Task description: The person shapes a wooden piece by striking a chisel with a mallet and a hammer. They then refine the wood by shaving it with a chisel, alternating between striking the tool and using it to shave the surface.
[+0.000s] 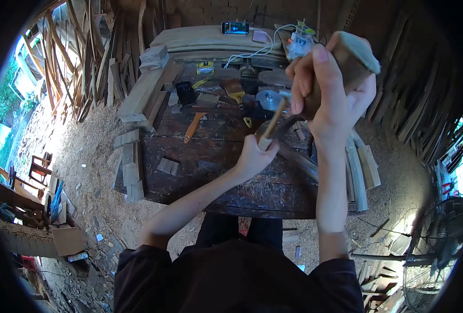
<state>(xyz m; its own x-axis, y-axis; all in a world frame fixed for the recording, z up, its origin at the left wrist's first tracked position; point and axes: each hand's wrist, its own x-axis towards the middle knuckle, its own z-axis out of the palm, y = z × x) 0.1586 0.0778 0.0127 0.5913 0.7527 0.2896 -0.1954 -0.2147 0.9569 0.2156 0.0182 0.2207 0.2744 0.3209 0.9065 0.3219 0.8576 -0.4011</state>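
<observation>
Fingers (315, 68) of the right hand (336, 96) closed round a wooden mallet (354, 55), high above the counter (200, 161). Left hand (252, 156) closed on a wooden-handled tool (274, 121), slanted just over the counter's middle. Both are probably stiff, the mallet the heavier; each is best gripped by its shaft. The tool's working end is hard to make out among the clutter.

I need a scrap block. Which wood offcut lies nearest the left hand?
The small flat block lying alone on the dark benchtop, left of the left hand. The other offcuts are piled along its left edge, farther away.
</observation>
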